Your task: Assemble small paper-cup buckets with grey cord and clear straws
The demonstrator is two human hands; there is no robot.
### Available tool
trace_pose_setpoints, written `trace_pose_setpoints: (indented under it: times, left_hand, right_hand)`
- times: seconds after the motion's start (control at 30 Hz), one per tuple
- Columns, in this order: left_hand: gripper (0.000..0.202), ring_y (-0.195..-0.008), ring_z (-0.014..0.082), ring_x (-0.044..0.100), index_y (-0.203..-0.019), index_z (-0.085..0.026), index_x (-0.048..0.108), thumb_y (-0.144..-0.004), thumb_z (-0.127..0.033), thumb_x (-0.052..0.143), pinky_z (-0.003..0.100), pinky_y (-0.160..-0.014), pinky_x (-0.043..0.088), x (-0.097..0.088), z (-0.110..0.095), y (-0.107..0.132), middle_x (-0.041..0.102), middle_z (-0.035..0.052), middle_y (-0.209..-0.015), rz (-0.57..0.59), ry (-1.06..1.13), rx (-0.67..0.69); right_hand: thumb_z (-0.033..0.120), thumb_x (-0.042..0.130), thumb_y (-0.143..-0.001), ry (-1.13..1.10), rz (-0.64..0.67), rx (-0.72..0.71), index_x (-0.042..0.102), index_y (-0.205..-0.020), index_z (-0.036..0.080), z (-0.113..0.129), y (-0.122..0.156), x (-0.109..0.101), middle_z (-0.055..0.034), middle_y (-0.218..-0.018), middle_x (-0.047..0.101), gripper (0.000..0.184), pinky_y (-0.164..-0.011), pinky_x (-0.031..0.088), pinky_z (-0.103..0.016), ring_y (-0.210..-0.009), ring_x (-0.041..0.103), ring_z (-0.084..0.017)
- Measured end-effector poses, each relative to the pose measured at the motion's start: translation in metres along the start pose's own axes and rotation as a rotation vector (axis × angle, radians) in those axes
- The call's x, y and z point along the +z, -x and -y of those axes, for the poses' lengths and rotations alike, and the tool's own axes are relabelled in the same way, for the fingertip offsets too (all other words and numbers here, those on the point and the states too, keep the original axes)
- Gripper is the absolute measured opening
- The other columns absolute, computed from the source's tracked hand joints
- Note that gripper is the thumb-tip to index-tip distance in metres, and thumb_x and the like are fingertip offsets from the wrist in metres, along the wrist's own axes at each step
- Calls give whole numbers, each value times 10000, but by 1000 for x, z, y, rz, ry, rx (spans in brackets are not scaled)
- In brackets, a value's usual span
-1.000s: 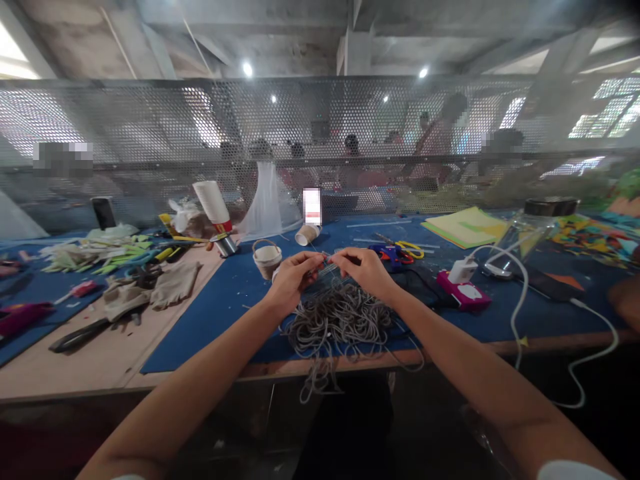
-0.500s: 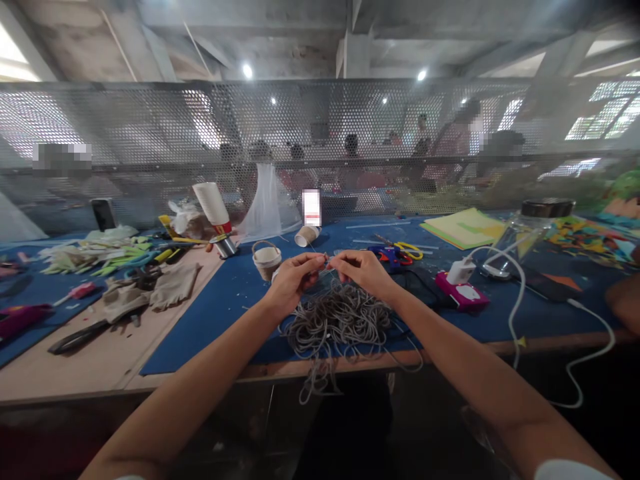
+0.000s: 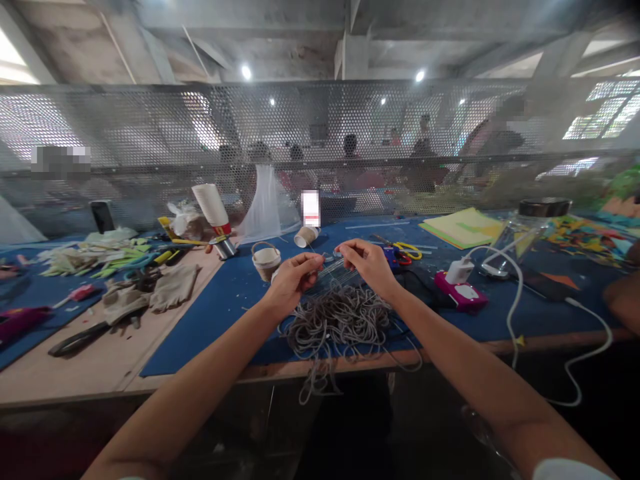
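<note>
A: Before you, left to right: a limp cloth glove (image 3: 174, 289); a small pale bucket (image 3: 267, 263) with an arched handle; a tangled heap of grey cord (image 3: 340, 317); a purple socket box (image 3: 460, 293).

B: Your left hand (image 3: 290, 283), just above the cord, pinches a fine strand (image 3: 312, 249) between thumb and forefinger; your right hand (image 3: 369, 263) has its fingertips close together, too small to tell whether they meet on anything.

A: Beneath, a blue mat (image 3: 200, 330) over wood; behind, a perforated screen (image 3: 320, 123).
</note>
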State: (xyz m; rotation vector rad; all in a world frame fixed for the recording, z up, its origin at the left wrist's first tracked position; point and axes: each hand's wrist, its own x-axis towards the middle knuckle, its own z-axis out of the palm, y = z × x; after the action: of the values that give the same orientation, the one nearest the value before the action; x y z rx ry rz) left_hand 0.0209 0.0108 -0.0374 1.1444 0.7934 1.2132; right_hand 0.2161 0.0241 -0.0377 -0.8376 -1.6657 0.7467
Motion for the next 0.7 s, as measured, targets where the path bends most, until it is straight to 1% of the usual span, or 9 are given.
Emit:
trace_pose_setpoints:
  times: [0.1,0.2,0.3,0.4,0.47,0.53,0.6,0.63,0.7]
  left_hand:
    - [241,-493,29,424,-803,-149,690,-697,-318,825,176,-416,237,0,-1,0,582,-18,-706,-6,7,-3]
    - [240,-495,31,425,-810,-141,688,-704,-310,822,176,-423,244,1,-2,0,578,-16,-707,13,14,10]
    - [230,-505,34,428,-814,-135,683,-724,-307,806,175,-433,258,1,-2,1,575,-12,-702,38,17,28]
    - [235,-506,36,429,-799,-132,677,-716,-310,806,178,-435,261,0,-3,1,574,-11,-696,36,26,29]
    - [243,-504,36,427,-789,-132,675,-701,-314,810,180,-432,257,0,-4,1,576,-10,-694,30,37,27]
    - [246,-505,36,429,-789,-131,677,-693,-313,811,180,-432,258,-1,-5,1,578,-9,-695,30,48,25]
    - [244,-505,36,432,-789,-126,680,-693,-310,809,181,-433,262,-1,-6,2,582,-6,-704,37,54,26]
    - [242,-504,36,433,-789,-124,682,-693,-307,808,182,-433,265,-1,-6,2,585,-4,-709,41,55,27]
    - [237,-505,37,434,-784,-120,684,-692,-299,809,183,-434,272,-1,-7,2,590,1,-721,41,60,36]
  right_hand:
    - [447,556,-915,-2,-10,-14,692,-952,191,-2,-1,0,-30,-762,665,292,-717,498,-278,-726,626,-152]
    - [420,559,-913,54,-51,-42,695,-963,189,-5,-3,0,-57,-890,709,272,-794,501,-296,-828,660,-172]
    - [393,543,-918,146,-106,-57,693,-985,190,-11,-6,-4,-67,-963,721,261,-824,500,-308,-886,668,-190]
    - [382,529,-924,259,-173,-92,688,-992,188,-20,-12,-15,-73,-971,720,260,-835,503,-319,-884,666,-198]
    - [374,523,-926,366,-241,-115,686,-1001,185,-28,-19,-27,-82,-995,716,261,-848,500,-328,-885,660,-201]
    - [343,503,-931,512,-292,-100,686,-1003,182,-36,-28,-41,-89,-990,712,255,-846,499,-336,-867,653,-205]
    - [306,502,-925,717,-306,-33,682,-1030,176,-42,-39,-57,-102,-1009,708,246,-843,495,-338,-859,654,-209]
    - [289,495,-927,837,-298,13,681,-1041,178,-44,-44,-65,-108,-1034,706,245,-853,490,-338,-895,656,-216]
    - [280,442,-954,1099,-231,157,683,-1066,193,-47,-55,-81,-116,-1108,697,279,-883,480,-343,-1002,649,-239]
